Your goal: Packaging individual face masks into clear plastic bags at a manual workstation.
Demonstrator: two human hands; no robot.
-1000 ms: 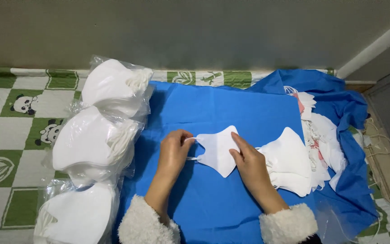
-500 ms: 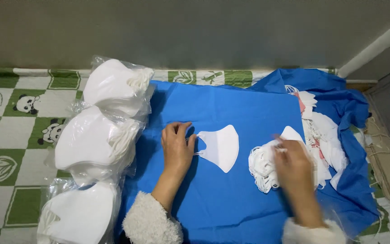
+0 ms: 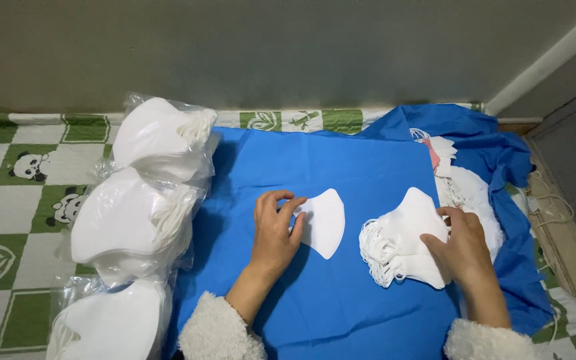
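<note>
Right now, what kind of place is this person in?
Probably a home used for hand piecework, worked on the floor. A green-and-white panda play mat lies along a plain wall, a blue cloth is spread over it, and clear bags of white masks sit beside a loose mask pile.

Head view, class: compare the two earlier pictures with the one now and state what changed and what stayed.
The right hand let go of the single white mask, moved right and now rests on the loose mask stack. The left hand stayed on the single mask's left edge. The bagged masks and blue cloth did not move.
</note>
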